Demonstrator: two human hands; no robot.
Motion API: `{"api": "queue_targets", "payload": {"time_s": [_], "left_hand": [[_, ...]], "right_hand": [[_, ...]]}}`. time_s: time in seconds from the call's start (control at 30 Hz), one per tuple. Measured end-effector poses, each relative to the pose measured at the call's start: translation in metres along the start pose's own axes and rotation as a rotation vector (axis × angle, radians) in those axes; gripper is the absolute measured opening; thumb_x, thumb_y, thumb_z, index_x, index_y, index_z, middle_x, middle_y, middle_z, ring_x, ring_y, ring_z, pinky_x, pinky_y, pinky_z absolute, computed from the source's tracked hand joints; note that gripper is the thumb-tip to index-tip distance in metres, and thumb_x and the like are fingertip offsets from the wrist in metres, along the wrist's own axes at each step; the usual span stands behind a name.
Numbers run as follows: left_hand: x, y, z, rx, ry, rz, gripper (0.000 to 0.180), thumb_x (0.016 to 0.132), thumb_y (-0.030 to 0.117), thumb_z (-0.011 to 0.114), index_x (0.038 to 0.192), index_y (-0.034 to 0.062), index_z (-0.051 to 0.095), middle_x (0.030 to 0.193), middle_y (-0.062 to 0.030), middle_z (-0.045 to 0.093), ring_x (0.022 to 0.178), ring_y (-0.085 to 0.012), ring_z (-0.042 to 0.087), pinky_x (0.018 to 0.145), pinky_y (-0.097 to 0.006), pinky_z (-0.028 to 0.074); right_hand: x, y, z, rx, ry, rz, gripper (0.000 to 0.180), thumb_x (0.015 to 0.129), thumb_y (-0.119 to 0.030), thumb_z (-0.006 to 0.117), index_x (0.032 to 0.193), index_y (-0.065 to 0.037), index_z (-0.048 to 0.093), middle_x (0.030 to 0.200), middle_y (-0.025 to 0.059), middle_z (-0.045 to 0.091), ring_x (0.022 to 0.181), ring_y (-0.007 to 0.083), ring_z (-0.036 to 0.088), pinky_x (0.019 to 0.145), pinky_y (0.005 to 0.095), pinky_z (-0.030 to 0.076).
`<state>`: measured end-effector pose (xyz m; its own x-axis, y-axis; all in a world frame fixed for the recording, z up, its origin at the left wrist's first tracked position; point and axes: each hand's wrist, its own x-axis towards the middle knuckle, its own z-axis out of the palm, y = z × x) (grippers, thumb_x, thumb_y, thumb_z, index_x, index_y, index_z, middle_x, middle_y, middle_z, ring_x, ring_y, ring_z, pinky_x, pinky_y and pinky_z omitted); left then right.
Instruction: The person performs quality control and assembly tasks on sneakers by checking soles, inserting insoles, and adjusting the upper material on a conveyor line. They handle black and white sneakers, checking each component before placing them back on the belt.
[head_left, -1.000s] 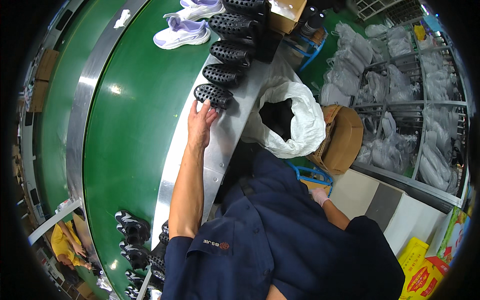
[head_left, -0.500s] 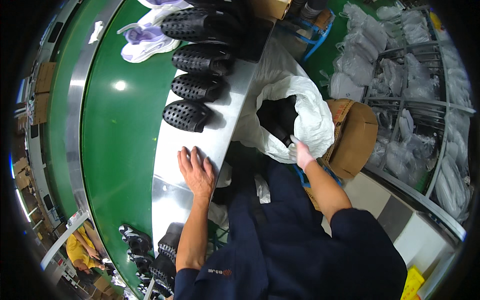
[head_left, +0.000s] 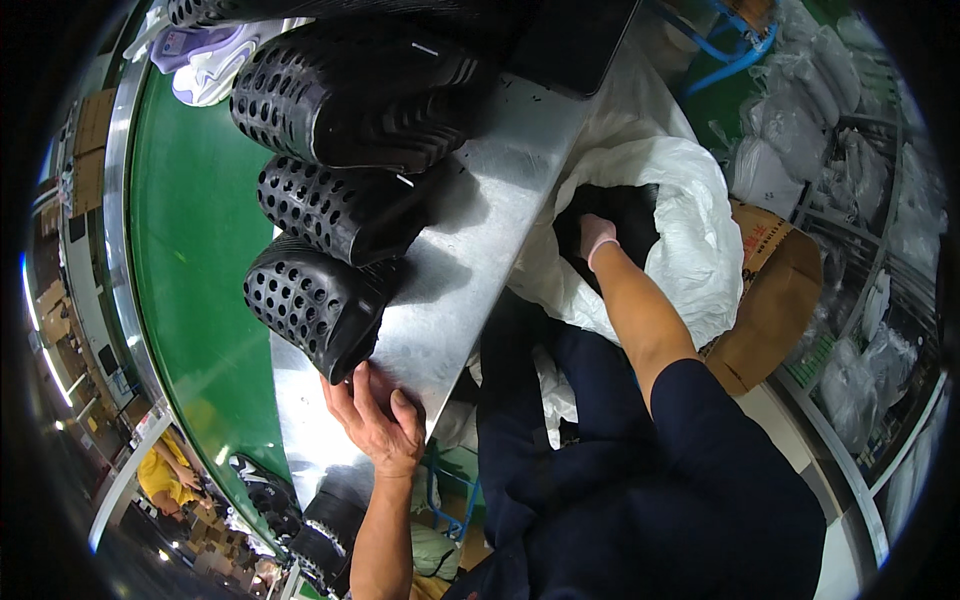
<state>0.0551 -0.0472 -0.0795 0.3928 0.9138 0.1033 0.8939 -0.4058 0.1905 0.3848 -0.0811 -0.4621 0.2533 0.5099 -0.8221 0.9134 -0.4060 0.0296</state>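
View from a worker's head, looking down at a metal bench (head_left: 450, 335) with a green surface (head_left: 180, 270) running along its left side. Black shoes pierced with round holes stand in a slanting row on the bench, and the nearest shoe (head_left: 310, 300) sits at the lower end of that row, its toe over the bench's left edge. The bare left hand (head_left: 380, 425) is just below it, fingers bent and loosely parted, the fingertips at the shoe's near end; they appear to touch it without wrapping round it. To the right, the right hand (head_left: 597, 235), with a pale pinkish covering at the wrist, is inside the mouth of a white sack (head_left: 695, 275). Its fingers sink into shadow among dark contents, so whether they grip anything cannot be told. A cardboard box (head_left: 785, 320) stands just beyond the sack

For good handling, the left fingertips would best press lightly, keeping the nearest shoe in line with its neighbour without tipping it. The right hand would do well to feel for one item at a time, keeping the wrist clear of the sack's crumpled rim
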Motion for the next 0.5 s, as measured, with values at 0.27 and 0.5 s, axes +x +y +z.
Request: {"api": "queue_targets", "payload": {"time_s": [0.27, 0.5], "left_hand": [[0.022, 0.001, 0.007, -0.111, -0.024, 0.113, 0.051, 0.09, 0.016, 0.062, 0.138, 0.0017, 0.056, 0.153, -0.0278, 0.041, 0.144, -0.0511, 0.035, 0.118, -0.057, 0.031], [0.034, 0.027, -0.039, -0.208, -0.153, 0.014, 0.048, 0.088, 0.013, 0.067, 0.133, 0.0022, 0.058, 0.147, -0.0269, 0.045, 0.139, -0.0479, 0.041, 0.115, -0.051, 0.037]], "right_hand": [[-0.098, 0.086, 0.014, 2.27, -0.154, 0.315, 0.031, 0.097, -0.014, 0.062, 0.127, -0.009, 0.065, 0.125, 0.0093, 0.069, 0.114, 0.0275, 0.067, 0.097, 0.0429, 0.056], [-0.321, 0.074, -0.093, 2.329, -0.556, -0.6, 0.04, 0.104, -0.024, 0.055, 0.141, -0.007, 0.054, 0.126, 0.0147, 0.068, 0.112, 0.0289, 0.068, 0.098, 0.0458, 0.057]]}}
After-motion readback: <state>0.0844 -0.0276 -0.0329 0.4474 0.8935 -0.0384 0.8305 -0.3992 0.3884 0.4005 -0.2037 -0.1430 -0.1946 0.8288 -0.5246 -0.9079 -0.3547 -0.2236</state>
